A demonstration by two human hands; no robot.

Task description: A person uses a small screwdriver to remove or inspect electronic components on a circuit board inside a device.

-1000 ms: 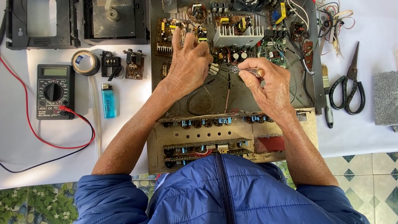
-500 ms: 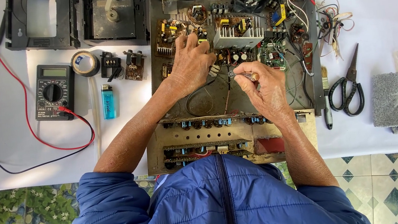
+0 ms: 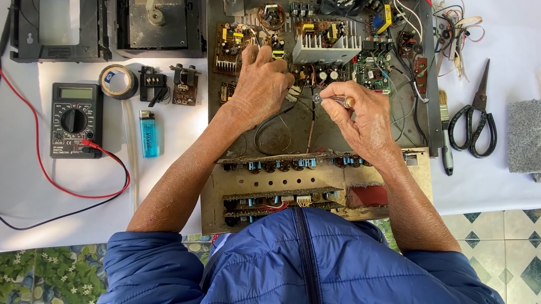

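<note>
An opened electronic chassis (image 3: pixel 268 190) with circuit boards (image 3: pixel 325 35), wires and a finned heat sink lies on a white cloth in front of me. My left hand (image 3: pixel 261 86) rests on the boards near the chassis middle, fingers pressed down among the components. My right hand (image 3: pixel 364 120) pinches a small metal-tipped tool (image 3: pixel 333 100), its tip pointing left toward my left hand. My blue padded jacket (image 3: pixel 300 279) fills the bottom of the view.
A black multimeter (image 3: pixel 76 118) with red and black leads, a tape roll (image 3: pixel 118 80) and a blue lighter (image 3: pixel 148 134) lie at left. Black scissors (image 3: pixel 476 120), a brush, a grey cloth (image 3: pixel 532 138) and a clear case sit at right. Black housings stand at top left.
My right hand with the tool has shifted slightly left and up toward my left hand. The left hand has stayed on the boards.
</note>
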